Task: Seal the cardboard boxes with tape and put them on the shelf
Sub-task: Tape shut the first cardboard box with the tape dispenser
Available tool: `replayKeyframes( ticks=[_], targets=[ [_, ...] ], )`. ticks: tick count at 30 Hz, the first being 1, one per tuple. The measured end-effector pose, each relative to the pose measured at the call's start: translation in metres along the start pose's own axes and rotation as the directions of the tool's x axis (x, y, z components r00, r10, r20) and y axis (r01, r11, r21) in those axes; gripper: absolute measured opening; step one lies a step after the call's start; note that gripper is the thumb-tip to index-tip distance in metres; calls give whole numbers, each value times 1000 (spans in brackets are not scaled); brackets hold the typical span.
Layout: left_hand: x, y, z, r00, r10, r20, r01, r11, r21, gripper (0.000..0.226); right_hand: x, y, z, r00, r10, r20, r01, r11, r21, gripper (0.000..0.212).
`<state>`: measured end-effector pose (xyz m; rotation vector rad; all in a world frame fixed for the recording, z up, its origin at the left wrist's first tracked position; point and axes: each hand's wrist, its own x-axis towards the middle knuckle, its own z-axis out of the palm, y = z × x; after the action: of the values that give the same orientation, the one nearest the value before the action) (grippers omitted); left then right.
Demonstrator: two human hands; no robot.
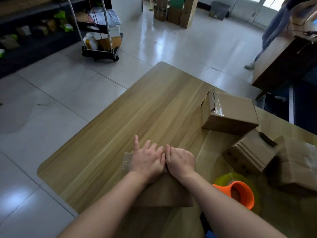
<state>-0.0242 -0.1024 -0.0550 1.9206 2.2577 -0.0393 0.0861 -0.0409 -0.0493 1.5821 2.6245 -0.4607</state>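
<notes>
A small cardboard box (164,193) lies on the wooden table (137,103) right in front of me. My left hand (145,160) and my right hand (180,160) press side by side on its far end, fingers straight and touching. A strip of clear tape (126,160) sticks out to the left of my left hand. A tape roll on an orange dispenser (240,191) stands to the right of the box. A taped box (229,112) sits at the table's right, with more cardboard boxes (252,153) beside it. The dark shelf (30,31) runs along the far left wall.
A hand cart (101,40) loaded with parcels stands on the tiled floor by the shelf. A person (281,28) stands at the far right next to a dark desk (283,62). Tall cartons (176,12) and a grey bin (219,10) stand at the back.
</notes>
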Motion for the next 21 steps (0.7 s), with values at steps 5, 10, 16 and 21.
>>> replayKeyframes(
  ticks=[5,10,16,21],
  targets=[
    [-1,-10,-7,999,-2,32,3,999,-35,87,1,7,-6,997,-73,-1,73,997,13,63],
    [-14,-52,-8,983,-185,22,185,982,-25,94,-3,20,-7,997,-12,72,6,996,86,65],
    [-16,-52,-3,973,-230,23,227,930,-289,82,-4,14,-6,998,30,57,-36,995,96,64],
    [-15,-55,-9,914,-374,154,397,750,-529,73,4,21,-5,964,220,151,-253,933,254,63]
  ],
)
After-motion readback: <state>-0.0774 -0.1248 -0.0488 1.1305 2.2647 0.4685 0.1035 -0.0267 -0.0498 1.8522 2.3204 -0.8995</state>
